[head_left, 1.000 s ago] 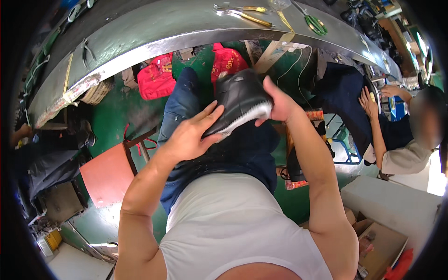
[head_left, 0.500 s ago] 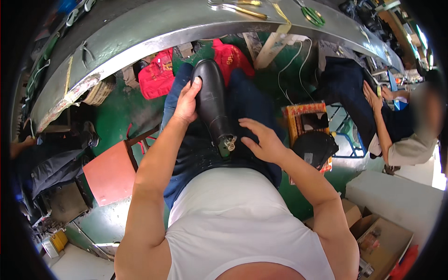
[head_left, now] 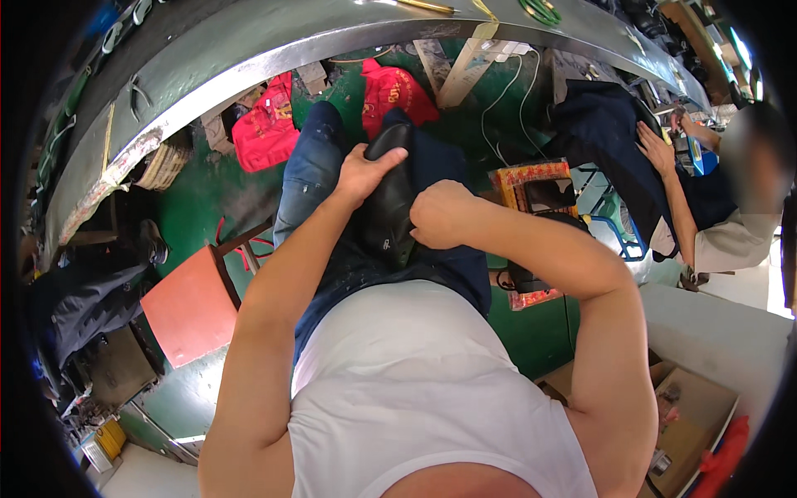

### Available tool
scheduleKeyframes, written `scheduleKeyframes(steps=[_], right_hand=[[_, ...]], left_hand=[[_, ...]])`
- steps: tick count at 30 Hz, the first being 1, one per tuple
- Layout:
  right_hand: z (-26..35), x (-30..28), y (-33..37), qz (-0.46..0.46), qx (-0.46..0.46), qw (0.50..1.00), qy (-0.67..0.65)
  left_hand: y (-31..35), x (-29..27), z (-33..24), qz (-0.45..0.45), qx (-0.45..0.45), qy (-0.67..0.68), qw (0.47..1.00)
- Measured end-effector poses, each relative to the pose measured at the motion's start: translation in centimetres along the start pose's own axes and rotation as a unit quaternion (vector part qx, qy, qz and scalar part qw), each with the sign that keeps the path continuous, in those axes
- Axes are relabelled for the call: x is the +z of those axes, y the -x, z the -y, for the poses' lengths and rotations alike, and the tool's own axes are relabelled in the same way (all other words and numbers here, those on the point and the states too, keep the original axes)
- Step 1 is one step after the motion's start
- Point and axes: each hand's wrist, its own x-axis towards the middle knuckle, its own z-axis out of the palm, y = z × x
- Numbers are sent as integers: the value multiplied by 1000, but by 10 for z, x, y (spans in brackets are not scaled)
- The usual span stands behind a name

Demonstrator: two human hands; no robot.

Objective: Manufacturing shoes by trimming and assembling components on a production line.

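A black leather shoe (head_left: 388,203) lies lengthwise over my lap, toe pointing away from me and heel end close to my waist. My left hand (head_left: 363,176) grips it near the toe, thumb across the top and the other fingers out of sight at its left side. Against the shoe's right side, toward the heel, my right hand (head_left: 438,216) is closed with its fingers curled in. What those fingers hold, if anything, is hidden.
A metal-edged workbench (head_left: 274,62) curves across the far side, with green-handled scissors (head_left: 541,12) on it. Red bags (head_left: 267,129) lie beneath. An orange-topped stool (head_left: 189,305) stands left. A co-worker's hand (head_left: 656,148) rests on dark cloth at right. An open carton (head_left: 697,427) sits lower right.
My right hand has gone from spread fingers near the heel to a closed hand at the shoe's side. The shoe has tilted, and the metal fitting at its heel end no longer shows.
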Motion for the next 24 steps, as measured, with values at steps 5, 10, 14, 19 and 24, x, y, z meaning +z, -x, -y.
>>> scheduleKeyframes(steps=[5, 10, 14, 19, 24], right_hand=[[-18, -3, -1, 17, -140, 988, 56], [-14, 2, 1, 22, -201, 973, 115], [-8, 0, 3, 21, -238, 964, 117], [9, -2, -14, -27, -268, 957, 104], [27, -5, -10, 6, -303, 944, 132]], left_hand=[[12, 4, -12, -81, 19, -164, 983], [28, 26, -10, -106, 88, -341, 930], [43, 44, -18, -108, 76, -303, 944], [29, 25, 2, -55, 60, -194, 978], [50, 15, 3, -43, -43, -78, 995]])
